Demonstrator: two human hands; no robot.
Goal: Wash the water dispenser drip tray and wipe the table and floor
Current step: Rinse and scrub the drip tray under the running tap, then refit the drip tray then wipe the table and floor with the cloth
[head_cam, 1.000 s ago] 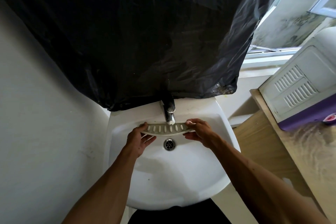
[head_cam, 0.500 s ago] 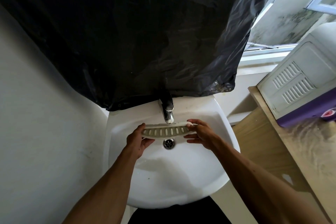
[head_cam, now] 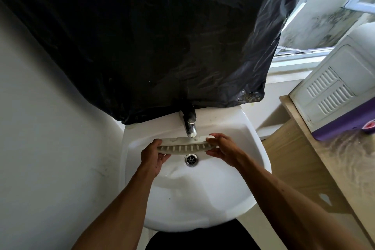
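A black plastic sheet (head_cam: 152, 36) fills the upper part of the frame, and its lower edge hangs down to the back of the washbasin. A plain pale wall (head_cam: 40, 138) takes the left side. The white washbasin (head_cam: 203, 205) sits in the lower centre. A wooden counter (head_cam: 300, 164) runs down the right edge, its top wet-looking at the far right. On it, in the upper right, stands a white appliance (head_cam: 345, 79) with a louvred panel and a purple base. Above that is a window (head_cam: 328, 18) with a stained wall beyond it.

My two forearms come up from the bottom of the frame to the middle of the basin. My left hand (head_cam: 153, 158) grips the left end of the drip tray (head_cam: 184, 147), thumb on top and fingers curled underneath. My right hand (head_cam: 225, 151) pinches the right end, fingers curled over it.

The tray is a pale, curved, slotted strip. I hold it level, centre frame, directly below the spout of the chrome faucet (head_cam: 190, 126) and just above the drain (head_cam: 191, 160). I cannot tell whether water is running.
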